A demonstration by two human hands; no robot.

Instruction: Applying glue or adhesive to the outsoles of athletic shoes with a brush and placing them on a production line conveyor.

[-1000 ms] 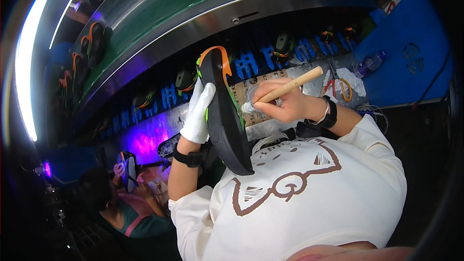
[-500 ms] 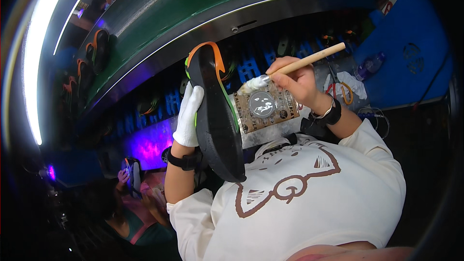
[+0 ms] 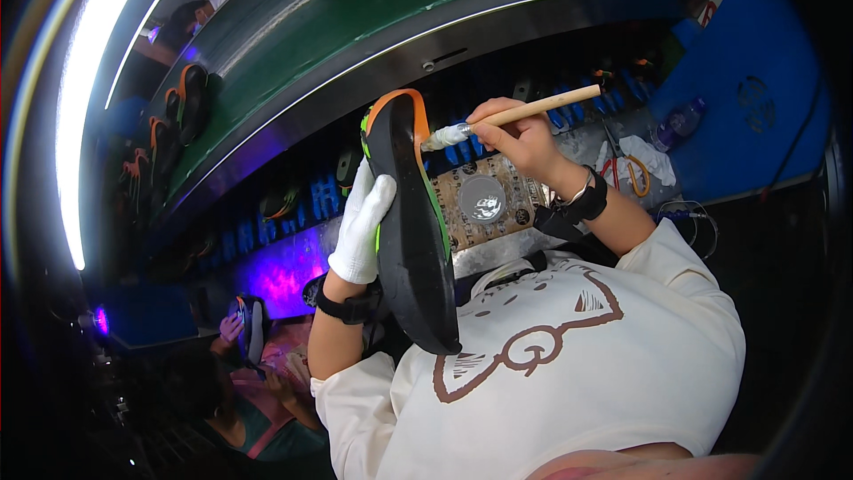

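Well to the left of the white-gloved left hand [image 3: 359,229], a co-worker's hand [image 3: 231,327] holds another shoe [image 3: 252,331], while the gloved fingers are clamped on a black shoe [image 3: 413,253] with orange and green edging, the thumb showing at its left side. Right of that, the bare right hand [image 3: 526,144] has its fingers closed round a wooden-handled brush [image 3: 546,107], its tip at the orange edge and a round dish [image 3: 482,199] below them; beyond those fingers, rightward, lie scissors [image 3: 618,152] and a purple bottle [image 3: 681,124].
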